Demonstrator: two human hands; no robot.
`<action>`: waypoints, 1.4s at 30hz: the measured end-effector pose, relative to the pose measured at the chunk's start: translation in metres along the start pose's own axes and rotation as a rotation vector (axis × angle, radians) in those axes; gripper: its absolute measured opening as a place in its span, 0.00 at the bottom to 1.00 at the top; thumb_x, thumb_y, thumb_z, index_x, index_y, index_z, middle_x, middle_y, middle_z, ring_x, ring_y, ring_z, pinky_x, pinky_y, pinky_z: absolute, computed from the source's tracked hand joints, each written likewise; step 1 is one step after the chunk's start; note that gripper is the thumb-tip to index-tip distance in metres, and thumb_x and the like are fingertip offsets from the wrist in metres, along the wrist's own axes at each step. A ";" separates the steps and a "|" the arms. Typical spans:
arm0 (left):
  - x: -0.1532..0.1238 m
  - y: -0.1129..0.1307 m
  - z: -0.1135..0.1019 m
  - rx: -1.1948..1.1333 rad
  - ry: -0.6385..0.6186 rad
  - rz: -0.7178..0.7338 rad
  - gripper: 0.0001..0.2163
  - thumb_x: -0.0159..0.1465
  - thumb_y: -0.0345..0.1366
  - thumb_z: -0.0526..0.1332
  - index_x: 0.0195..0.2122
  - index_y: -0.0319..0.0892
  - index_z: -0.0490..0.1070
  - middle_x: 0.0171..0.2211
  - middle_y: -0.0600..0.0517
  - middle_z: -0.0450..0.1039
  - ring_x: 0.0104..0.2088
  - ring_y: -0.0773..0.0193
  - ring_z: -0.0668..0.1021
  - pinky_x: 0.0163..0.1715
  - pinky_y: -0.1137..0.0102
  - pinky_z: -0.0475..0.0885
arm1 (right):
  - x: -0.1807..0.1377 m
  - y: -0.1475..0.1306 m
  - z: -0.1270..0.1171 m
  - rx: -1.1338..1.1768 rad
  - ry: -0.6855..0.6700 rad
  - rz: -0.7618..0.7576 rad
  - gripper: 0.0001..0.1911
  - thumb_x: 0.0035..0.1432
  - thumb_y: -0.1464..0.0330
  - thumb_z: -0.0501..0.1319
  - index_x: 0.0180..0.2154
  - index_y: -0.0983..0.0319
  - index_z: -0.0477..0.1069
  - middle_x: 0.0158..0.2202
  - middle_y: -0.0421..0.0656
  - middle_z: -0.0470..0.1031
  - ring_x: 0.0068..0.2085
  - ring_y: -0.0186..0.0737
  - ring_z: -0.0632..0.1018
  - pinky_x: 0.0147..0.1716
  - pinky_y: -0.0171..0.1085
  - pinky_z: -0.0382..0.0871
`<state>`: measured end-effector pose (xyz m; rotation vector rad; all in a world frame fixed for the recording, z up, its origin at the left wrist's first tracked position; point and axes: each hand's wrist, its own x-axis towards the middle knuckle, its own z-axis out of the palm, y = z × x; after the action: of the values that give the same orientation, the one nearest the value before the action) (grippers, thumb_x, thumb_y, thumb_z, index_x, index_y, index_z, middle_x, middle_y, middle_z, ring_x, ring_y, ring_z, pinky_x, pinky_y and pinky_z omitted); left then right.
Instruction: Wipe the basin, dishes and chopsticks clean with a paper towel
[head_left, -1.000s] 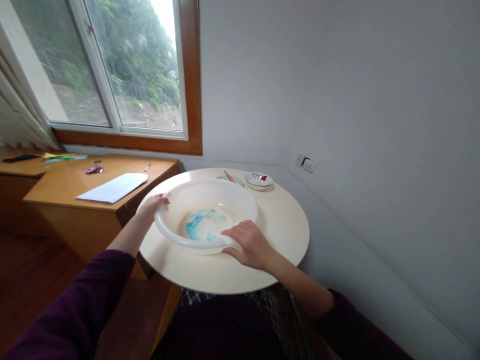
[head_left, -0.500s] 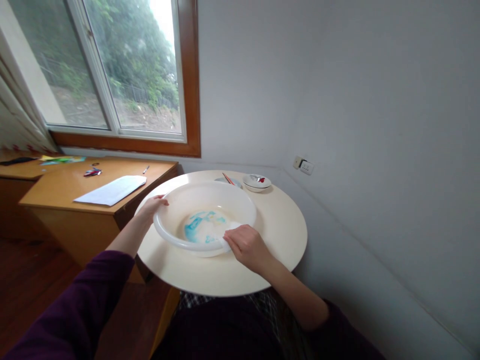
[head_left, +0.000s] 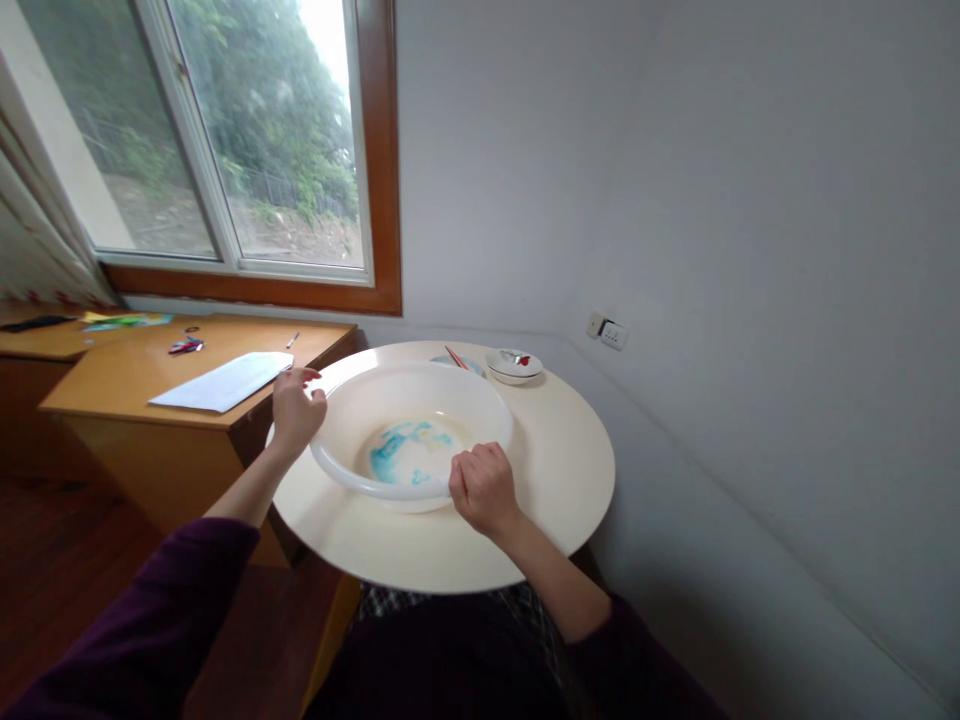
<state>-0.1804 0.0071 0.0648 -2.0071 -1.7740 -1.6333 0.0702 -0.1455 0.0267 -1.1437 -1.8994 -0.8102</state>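
A large white plastic basin (head_left: 345, 470) with a blue print on its inside bottom rests on the round cream table (head_left: 562, 460). At the basin's left rim, my left hand (head_left: 298, 410) is raised, its fingers curved and apart, holding nothing. My right hand (head_left: 484, 487) is closed in a fist at the near right rim. A white cloth showed in that fist a moment ago; now the fingers almost wholly hide it.
Behind the basin lie a pair of red chopsticks (head_left: 456, 357) on a pale plate (head_left: 474, 366) and stacked white bowls (head_left: 514, 377) with a red-and-silver utensil. A wooden desk (head_left: 142, 440) with white paper (head_left: 223, 382) stands at left. Walls border the table behind and to the right.
My left hand has let go of the basin's rim and lifted slightly up and left. My right hand has bunched into a tighter fist, covering the white cloth. The basin has stayed put.
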 end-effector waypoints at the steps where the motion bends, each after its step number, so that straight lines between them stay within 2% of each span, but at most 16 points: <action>1: -0.007 0.007 -0.005 0.005 -0.027 0.077 0.07 0.51 0.27 0.53 0.30 0.41 0.66 0.33 0.47 0.67 0.34 0.58 0.72 0.40 0.62 0.68 | 0.000 -0.001 0.001 -0.007 0.003 0.000 0.18 0.61 0.73 0.44 0.20 0.61 0.62 0.18 0.41 0.66 0.24 0.37 0.63 0.29 0.40 0.51; 4: -0.040 0.038 -0.022 0.076 -0.174 0.368 0.06 0.53 0.26 0.50 0.24 0.43 0.63 0.30 0.48 0.68 0.33 0.58 0.71 0.37 0.63 0.67 | 0.000 -0.003 0.003 -0.023 0.006 -0.001 0.18 0.60 0.73 0.44 0.20 0.61 0.62 0.18 0.41 0.66 0.24 0.37 0.63 0.29 0.40 0.50; 6: -0.070 0.062 -0.033 0.091 -0.291 0.568 0.08 0.56 0.26 0.48 0.26 0.43 0.63 0.29 0.48 0.69 0.31 0.58 0.71 0.35 0.63 0.66 | 0.000 -0.006 0.004 -0.037 0.001 0.001 0.18 0.60 0.73 0.45 0.20 0.61 0.62 0.18 0.41 0.66 0.24 0.37 0.63 0.29 0.40 0.50; 8: -0.098 0.084 -0.038 0.089 -0.389 0.704 0.08 0.59 0.28 0.47 0.27 0.42 0.63 0.27 0.49 0.68 0.29 0.59 0.70 0.32 0.65 0.66 | 0.001 -0.010 0.004 -0.054 -0.019 0.016 0.18 0.60 0.72 0.45 0.20 0.61 0.62 0.18 0.41 0.66 0.25 0.37 0.63 0.29 0.40 0.49; 10: -0.119 0.099 -0.037 0.083 -0.432 0.760 0.09 0.60 0.28 0.46 0.28 0.42 0.63 0.25 0.49 0.68 0.28 0.60 0.71 0.30 0.66 0.66 | 0.003 -0.015 0.005 -0.068 -0.055 0.042 0.17 0.60 0.72 0.46 0.20 0.61 0.62 0.18 0.41 0.66 0.25 0.38 0.64 0.30 0.41 0.49; 13: -0.134 0.108 -0.029 0.113 -0.424 0.767 0.10 0.62 0.30 0.46 0.27 0.43 0.62 0.23 0.49 0.69 0.25 0.60 0.71 0.28 0.66 0.64 | 0.006 -0.021 0.004 -0.065 -0.093 0.066 0.16 0.60 0.72 0.48 0.21 0.61 0.62 0.19 0.41 0.67 0.26 0.38 0.65 0.31 0.41 0.49; 22: -0.135 0.110 -0.021 0.196 -0.298 0.723 0.14 0.65 0.33 0.45 0.22 0.44 0.59 0.17 0.51 0.67 0.20 0.64 0.70 0.23 0.67 0.59 | 0.005 -0.027 0.000 -0.026 -0.103 0.089 0.15 0.60 0.71 0.49 0.21 0.60 0.62 0.19 0.41 0.67 0.25 0.38 0.65 0.30 0.41 0.49; 30: -0.127 0.094 -0.018 0.239 -0.216 0.702 0.15 0.65 0.35 0.45 0.22 0.43 0.61 0.14 0.52 0.67 0.16 0.65 0.69 0.22 0.68 0.56 | 0.009 -0.038 0.000 -0.026 -0.041 0.042 0.16 0.59 0.71 0.49 0.20 0.61 0.63 0.18 0.41 0.67 0.24 0.37 0.64 0.29 0.41 0.49; 34: -0.122 0.089 -0.019 0.245 -0.187 0.696 0.16 0.65 0.35 0.46 0.21 0.43 0.62 0.13 0.53 0.66 0.15 0.65 0.68 0.22 0.68 0.56 | 0.010 -0.036 0.001 -0.028 -0.055 0.030 0.16 0.59 0.70 0.49 0.20 0.60 0.63 0.18 0.41 0.67 0.24 0.37 0.65 0.29 0.41 0.49; 38: -0.116 0.083 -0.022 0.238 -0.206 0.692 0.17 0.65 0.35 0.45 0.21 0.43 0.63 0.13 0.53 0.66 0.14 0.65 0.68 0.22 0.68 0.56 | 0.006 -0.025 0.001 -0.020 -0.059 0.011 0.16 0.59 0.71 0.48 0.20 0.61 0.63 0.18 0.42 0.67 0.24 0.37 0.64 0.28 0.41 0.49; 42: -0.108 0.073 -0.024 0.202 -0.275 0.658 0.17 0.65 0.36 0.43 0.21 0.43 0.63 0.14 0.52 0.67 0.15 0.66 0.67 0.22 0.69 0.58 | 0.001 -0.010 0.000 0.006 -0.055 0.003 0.16 0.59 0.72 0.46 0.21 0.61 0.62 0.18 0.42 0.66 0.25 0.38 0.64 0.29 0.41 0.50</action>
<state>-0.1241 -0.1112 0.0464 -2.4270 -1.0678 -0.9807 0.0610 -0.1493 0.0259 -1.1757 -1.9432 -0.7778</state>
